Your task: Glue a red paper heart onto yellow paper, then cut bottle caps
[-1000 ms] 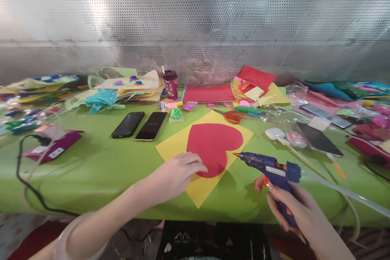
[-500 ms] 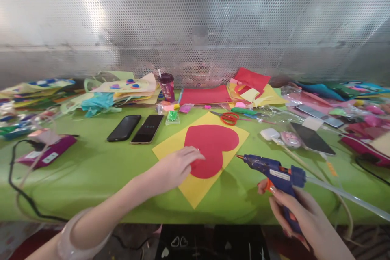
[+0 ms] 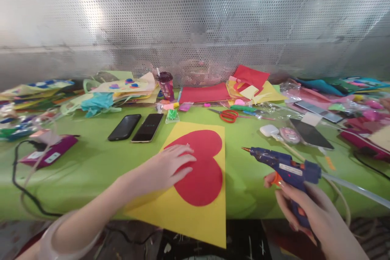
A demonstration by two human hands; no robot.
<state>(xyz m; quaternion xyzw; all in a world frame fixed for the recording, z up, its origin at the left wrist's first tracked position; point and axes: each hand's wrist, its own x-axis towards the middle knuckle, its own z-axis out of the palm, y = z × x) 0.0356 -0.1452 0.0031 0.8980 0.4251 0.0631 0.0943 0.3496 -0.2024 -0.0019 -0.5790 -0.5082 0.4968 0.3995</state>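
Observation:
A red heart (image 3: 201,170) lies on a yellow sheet (image 3: 195,225), whose near corner hangs past the table's front edge. My left hand (image 3: 166,166) rests flat with fingers spread on the heart's left part, hiding its point. To the right, my right hand (image 3: 301,203) is wrapped round a dark blue glue gun (image 3: 283,164) with an orange trigger. The gun's tip points left, level with the heart and apart from the sheet. A clear glue stick (image 3: 356,189) sticks out of its back end.
Two phones (image 3: 148,128) lie behind my left hand, red-handled scissors (image 3: 228,116) beyond the sheet. A purple cup (image 3: 166,85) stands near the perforated metal screen (image 3: 195,20). A white case (image 3: 269,130) and cables lie at right, a purple power strip (image 3: 50,151) at left.
The yellow sheet and heart have turned and come nearer, past the table edge. My left hand's fingers have spread and moved slightly left. The glue gun has shifted right in my right hand.

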